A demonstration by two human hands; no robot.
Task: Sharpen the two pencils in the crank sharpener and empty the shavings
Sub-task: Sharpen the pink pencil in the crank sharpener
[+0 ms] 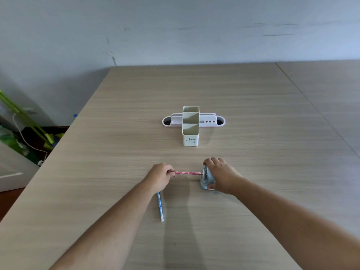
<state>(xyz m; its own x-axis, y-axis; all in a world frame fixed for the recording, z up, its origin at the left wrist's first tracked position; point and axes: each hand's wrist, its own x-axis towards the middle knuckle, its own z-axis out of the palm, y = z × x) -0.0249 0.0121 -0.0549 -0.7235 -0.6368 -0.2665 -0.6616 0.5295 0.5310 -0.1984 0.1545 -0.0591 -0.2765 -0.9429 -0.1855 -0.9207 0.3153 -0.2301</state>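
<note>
Now the left hand (160, 177) pinches the pink pencil (188, 173), whose tip sits in the crank sharpener (206, 179). Right hand (221, 175) clasps the sharpener on the tabletop (253, 117). Blue pencil (160, 206) lies near the left wrist.

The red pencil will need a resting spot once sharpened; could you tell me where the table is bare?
Bare: the strip between the pen holder and both hands, and right of the sharpener. Crowded: around the left hand, red pencil and blue pencil.
</note>
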